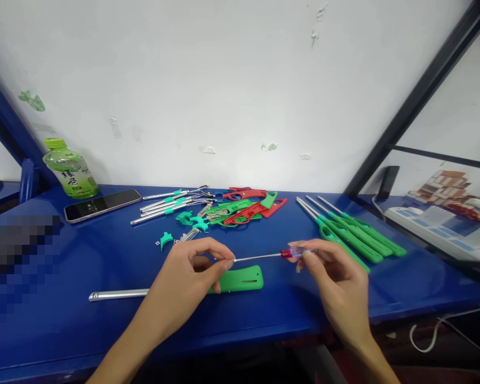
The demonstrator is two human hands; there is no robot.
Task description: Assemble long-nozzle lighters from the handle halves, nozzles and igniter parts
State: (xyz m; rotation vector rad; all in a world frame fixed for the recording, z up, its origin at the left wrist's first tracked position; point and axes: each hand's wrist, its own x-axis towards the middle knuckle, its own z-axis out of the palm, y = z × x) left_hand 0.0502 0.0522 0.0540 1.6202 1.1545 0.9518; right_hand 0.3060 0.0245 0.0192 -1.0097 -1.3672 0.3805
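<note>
My right hand (330, 274) grips a screwdriver (285, 254) by its clear and dark-red handle, the thin metal shaft pointing left. At the shaft's tip, the thumb and forefinger of my left hand (196, 272) are pinched together; whatever small piece they hold there is hidden. Under my left hand lies a green gas lighter (244, 279) with a long silver tube stretching left. Part of its body is covered by the hand.
Behind my hands are several silver lighter tubes (154, 214), teal trigger pieces (167, 239) and red and green casing halves (246, 213). Several green lighters (356, 234) lie to the right. A phone (103, 206) and a bottle (71, 169) are at the back left, before the wall.
</note>
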